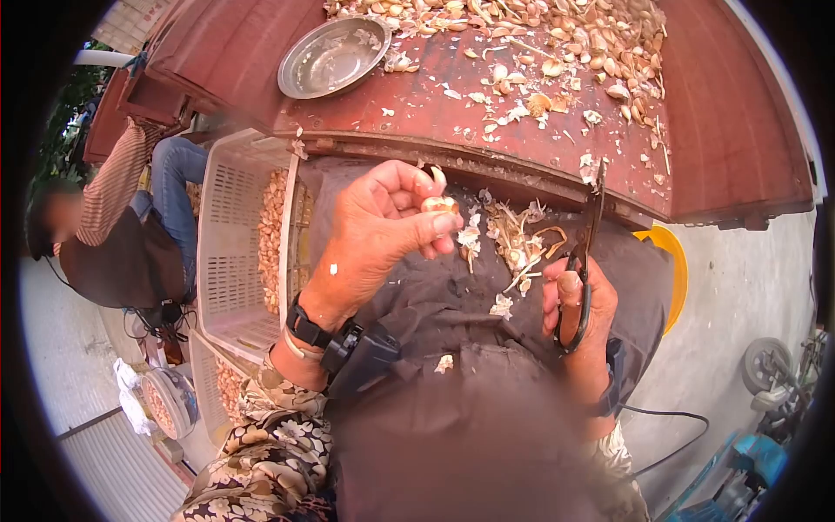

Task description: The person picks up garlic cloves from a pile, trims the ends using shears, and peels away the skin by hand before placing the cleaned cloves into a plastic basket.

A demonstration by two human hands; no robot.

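A small garlic piece [440, 204] is pinched between the thumb and fingers of my left hand [383, 217], above my lap. My right hand [584, 304] holds dark scissors [591, 226] by the handles, their blades pointing up toward the red table edge. Between the hands, garlic skins and dry stalks [518, 241] lie on the dark apron [461, 304]. More peel flakes are scattered on the cloth.
Garlic cloves [600, 43] and a metal bowl [335, 57] lie on the red table [417, 104]. A crate [235, 235] of cloves stands left, near a seated person [130, 235]. At right are a yellow container [674, 270] and a wheel [765, 365].
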